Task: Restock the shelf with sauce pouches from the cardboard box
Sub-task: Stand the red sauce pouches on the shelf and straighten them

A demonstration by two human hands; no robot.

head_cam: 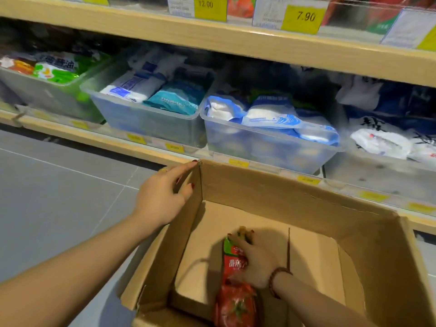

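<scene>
An open cardboard box (259,187) stands on the floor in front of the shelf. A red tomato sauce pouch (236,300) with a green top lies on the box bottom. My right hand (258,260) reaches down into the box and closes on the upper part of this pouch. My left hand (162,194) rests on the box's left wall near the far left corner, fingers laid over the rim. Red pouches (240,5) stand on the upper shelf, behind the price tags.
The lower shelf (118,140) holds clear plastic bins (151,121) full of white, blue and green packets. Yellow price tags (304,17) hang on the shelf edges. Grey tiled floor (59,185) lies to the left of the box.
</scene>
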